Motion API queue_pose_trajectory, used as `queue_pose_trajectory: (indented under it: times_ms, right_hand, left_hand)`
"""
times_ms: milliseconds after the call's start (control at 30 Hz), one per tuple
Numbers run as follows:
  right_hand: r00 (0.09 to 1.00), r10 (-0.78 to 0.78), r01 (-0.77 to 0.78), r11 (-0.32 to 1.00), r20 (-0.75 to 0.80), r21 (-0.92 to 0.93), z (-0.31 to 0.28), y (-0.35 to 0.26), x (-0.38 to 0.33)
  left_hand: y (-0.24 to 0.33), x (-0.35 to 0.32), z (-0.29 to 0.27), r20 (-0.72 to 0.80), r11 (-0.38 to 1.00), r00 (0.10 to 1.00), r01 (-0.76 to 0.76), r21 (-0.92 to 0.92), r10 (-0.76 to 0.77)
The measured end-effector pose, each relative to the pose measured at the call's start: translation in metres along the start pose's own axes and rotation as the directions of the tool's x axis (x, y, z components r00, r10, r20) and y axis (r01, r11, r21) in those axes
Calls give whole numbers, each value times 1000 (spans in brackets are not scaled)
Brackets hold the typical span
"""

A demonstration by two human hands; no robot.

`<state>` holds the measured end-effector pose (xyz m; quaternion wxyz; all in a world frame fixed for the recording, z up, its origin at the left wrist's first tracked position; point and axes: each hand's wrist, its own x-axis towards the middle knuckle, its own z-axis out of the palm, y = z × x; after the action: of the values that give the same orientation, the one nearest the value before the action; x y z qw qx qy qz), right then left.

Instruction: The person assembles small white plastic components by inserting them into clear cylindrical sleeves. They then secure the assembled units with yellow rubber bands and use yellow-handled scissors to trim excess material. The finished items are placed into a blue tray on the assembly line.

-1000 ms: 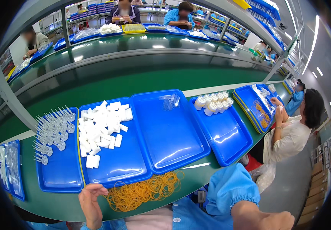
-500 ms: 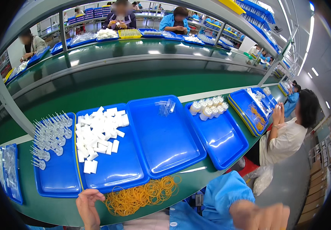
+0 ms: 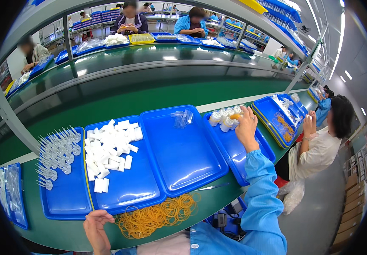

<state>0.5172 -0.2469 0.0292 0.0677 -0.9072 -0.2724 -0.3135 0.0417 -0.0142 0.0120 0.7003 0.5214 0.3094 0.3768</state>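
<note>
Right hand [image 3: 247, 127]: at bottles [image 3: 216, 118] in blue tray [image 3: 232, 148]; grip cannot be told. Left hand [image 3: 97, 227]: loosely open beside rubber bands [image 3: 155, 216]. Risk: bottles toppling, from close packing and a brushing finger.

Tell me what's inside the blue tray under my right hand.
Small white containers cluster at its far end. Your right hand hides some, and your blue sleeve covers part of the tray floor.

Right arm [image 3: 258, 187] outstretched, left hand [image 3: 96, 228] loosely curled
The right hand [image 3: 247, 129] is held beyond the rubber-band pile [image 3: 155, 215], rightward; the left, just beside its left edge.
</note>
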Motion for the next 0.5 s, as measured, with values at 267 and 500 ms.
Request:
queue_pose_trajectory:
  times_ms: [267,500]
  right_hand:
    - [998,59,-64,981,33,184,13,5,-7]
    - [997,71,-72,979,9,191,18,12,-13]
  left_hand:
    - [-4,7,2,-1,1000,1000,6,4,-6]
    - [-7,8,7,75,999,997,14,36,-17]
